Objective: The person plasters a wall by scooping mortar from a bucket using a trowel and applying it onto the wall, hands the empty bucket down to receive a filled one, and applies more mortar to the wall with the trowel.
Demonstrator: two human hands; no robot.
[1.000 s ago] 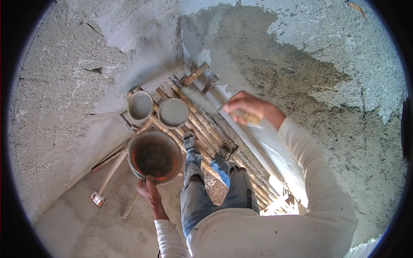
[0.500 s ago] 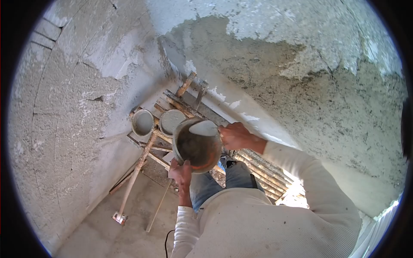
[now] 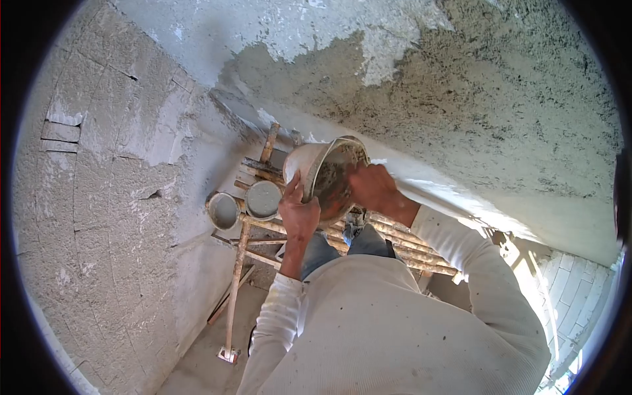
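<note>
A mortar-smeared bucket (image 3: 303, 161) is tilted in front of my body, its mouth turned to the right. My left hand (image 3: 299, 214) is closed on its near left side, with the fingers at the rim. At the bucket's mouth, my right hand (image 3: 380, 192) has its fingers curled in against the dirty inner wall. Whatever those fingers hold is hidden from view. Wet grey residue and a reddish patch show inside the bucket.
Two round buckets with grey mix, a left one (image 3: 209, 212) and a nearer one (image 3: 249, 200), stand at the scaffold of wooden poles (image 3: 415, 251). A long pole (image 3: 237, 283) slants to the floor. Partly plastered walls (image 3: 487, 131) meet in a corner.
The bucket has risen and tipped so its mouth faces right. My left hand has moved up with it. My right hand has shifted right, and the pale oval piece beside it is out of sight.
</note>
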